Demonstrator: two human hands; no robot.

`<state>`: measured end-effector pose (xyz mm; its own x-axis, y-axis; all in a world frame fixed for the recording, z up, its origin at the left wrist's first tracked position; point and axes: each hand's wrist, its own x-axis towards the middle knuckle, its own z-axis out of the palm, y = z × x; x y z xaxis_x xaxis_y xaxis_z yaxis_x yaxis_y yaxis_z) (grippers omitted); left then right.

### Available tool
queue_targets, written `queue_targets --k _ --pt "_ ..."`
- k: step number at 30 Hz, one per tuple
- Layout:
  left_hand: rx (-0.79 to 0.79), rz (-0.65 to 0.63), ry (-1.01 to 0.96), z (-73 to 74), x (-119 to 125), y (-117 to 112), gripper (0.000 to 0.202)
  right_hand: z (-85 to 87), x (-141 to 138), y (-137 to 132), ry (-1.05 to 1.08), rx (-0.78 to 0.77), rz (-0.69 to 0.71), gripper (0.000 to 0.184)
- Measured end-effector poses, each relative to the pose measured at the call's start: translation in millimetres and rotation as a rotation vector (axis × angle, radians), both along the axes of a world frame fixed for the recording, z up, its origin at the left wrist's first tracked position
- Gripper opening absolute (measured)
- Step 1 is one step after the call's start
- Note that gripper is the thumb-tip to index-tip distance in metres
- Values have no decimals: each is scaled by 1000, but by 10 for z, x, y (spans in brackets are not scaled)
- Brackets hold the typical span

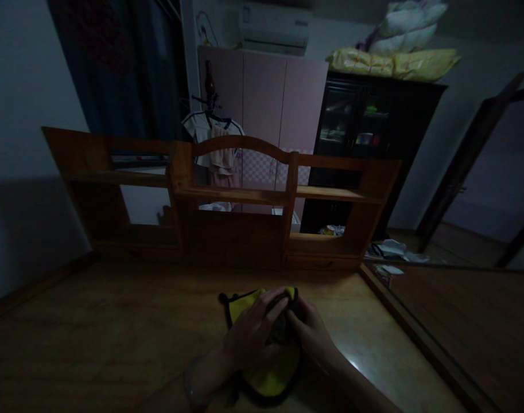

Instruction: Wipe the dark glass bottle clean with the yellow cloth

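**Your two hands on a yellow fabric piece with black edging (274, 376)**

It sits in front of the brown wooden shelf unit with an arched top (233, 197), over a light-brown wooden tabletop (150, 321). Your left hand (253, 330) grasps the fabric, fingers curled over the edge nearest the shelf unit; your right hand (311, 330) pinches that same edge just beside it. A dark patch between your hands is too dim to identify. Behind the shelf unit stands a tall pale-pink wardrobe (264, 103).

The left hand (252, 332) and right hand (312, 328) curl inward, fingertips (283, 303) close together at the grip, both forearms (354, 376) slanting outward below it.
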<state>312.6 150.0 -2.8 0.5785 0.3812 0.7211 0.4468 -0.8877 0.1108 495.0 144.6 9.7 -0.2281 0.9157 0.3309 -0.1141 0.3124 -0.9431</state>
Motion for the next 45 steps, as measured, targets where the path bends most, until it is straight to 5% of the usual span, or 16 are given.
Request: queue_targets --k 29,45 --pt "28 10 45 -5 9 -6 79 -53 4 4 64 -75 -44 47" --pt "31 -7 31 24 -8 -23 82 -65 -45 -30 60 -24 -17 34"
